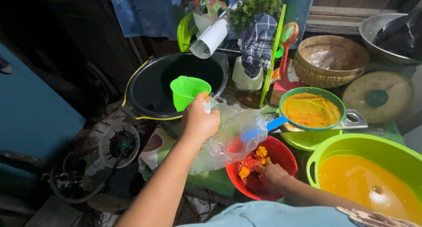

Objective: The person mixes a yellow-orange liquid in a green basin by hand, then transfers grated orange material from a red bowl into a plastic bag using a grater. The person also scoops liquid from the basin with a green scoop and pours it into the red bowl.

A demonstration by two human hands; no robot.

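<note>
My left hand (200,120) is raised over the table and grips the bunched top of a clear plastic bag (233,139), which hangs down toward a red bowl (285,156). My right hand (271,176) reaches into that red bowl, fingers among orange-yellow chunks of food (259,154). Whether the fingers hold a chunk is hidden by the hand itself. A blue spoon handle (276,122) shows just behind the bag.
A black bucket (154,84) holds a green plastic jug (188,91). A green-rimmed strainer of orange paste (311,109) sits over a green plate. A big lime tub of orange liquid (365,174) is at right. A woven basket (329,60), metal basin, round lid and checked cloth stand behind.
</note>
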